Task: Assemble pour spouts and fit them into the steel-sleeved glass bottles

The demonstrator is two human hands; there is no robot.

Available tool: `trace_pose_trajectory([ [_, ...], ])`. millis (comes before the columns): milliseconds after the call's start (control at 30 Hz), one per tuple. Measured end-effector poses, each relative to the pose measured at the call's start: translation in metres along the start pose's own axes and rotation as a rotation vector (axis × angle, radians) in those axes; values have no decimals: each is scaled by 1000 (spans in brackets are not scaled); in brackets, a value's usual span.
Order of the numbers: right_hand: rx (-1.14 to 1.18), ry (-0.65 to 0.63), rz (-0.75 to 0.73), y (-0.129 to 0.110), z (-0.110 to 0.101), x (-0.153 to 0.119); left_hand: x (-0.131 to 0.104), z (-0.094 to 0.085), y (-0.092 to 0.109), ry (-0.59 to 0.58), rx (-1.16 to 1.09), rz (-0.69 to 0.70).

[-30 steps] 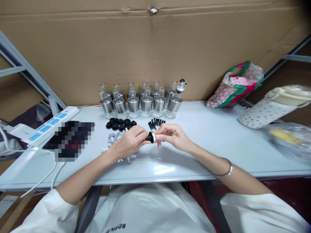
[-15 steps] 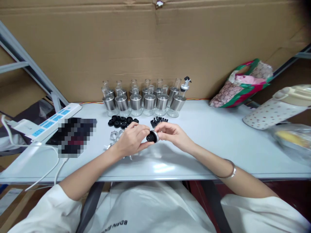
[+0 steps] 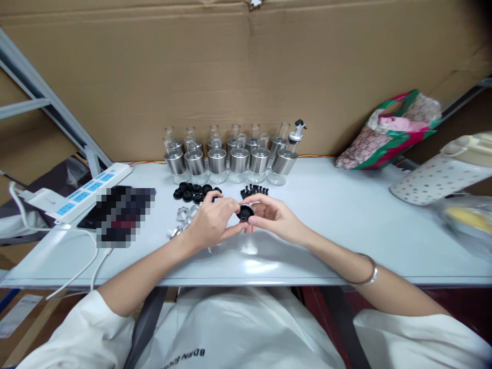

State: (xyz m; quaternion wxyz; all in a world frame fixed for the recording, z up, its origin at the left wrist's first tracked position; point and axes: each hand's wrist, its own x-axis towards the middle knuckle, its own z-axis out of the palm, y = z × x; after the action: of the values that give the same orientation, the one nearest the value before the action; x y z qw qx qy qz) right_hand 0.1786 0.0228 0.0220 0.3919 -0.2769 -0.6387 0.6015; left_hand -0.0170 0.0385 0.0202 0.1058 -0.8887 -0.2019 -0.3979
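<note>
Between my two hands is a black ribbed bottle stopper (image 3: 245, 213) with a silver metal rim; its black underside faces me. My left hand (image 3: 215, 219) pinches it from the left side, with thumb below and fingers above. From the right, my right hand (image 3: 274, 219) grips its edge with thumb and fingers. Silver metal caps (image 3: 183, 214) lie beside my left hand, some hidden by it. Just beyond that hand sits a pile of black stoppers (image 3: 188, 195). Small black spout pieces (image 3: 253, 191) are grouped behind my right hand.
Two rows of glass bottles with steel sleeves (image 3: 217, 161) stand at the back; one carries a pourer (image 3: 296, 132). On the left are a power strip (image 3: 92, 189), a cable and a dark pixelated object (image 3: 119, 215). A patterned bag (image 3: 378, 138) and a dotted thermos (image 3: 434, 171) stand right.
The stopper has turned in my hands, so its underside now points more toward me and downward. My right fingers have come further around its rim. The camera view has shifted slightly.
</note>
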Motion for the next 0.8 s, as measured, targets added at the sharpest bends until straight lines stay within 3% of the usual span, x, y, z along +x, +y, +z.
trace_pose_trajectory([
  [800, 51, -35, -57, 3, -8, 1, 1, -2, 2, 9, 137, 107],
])
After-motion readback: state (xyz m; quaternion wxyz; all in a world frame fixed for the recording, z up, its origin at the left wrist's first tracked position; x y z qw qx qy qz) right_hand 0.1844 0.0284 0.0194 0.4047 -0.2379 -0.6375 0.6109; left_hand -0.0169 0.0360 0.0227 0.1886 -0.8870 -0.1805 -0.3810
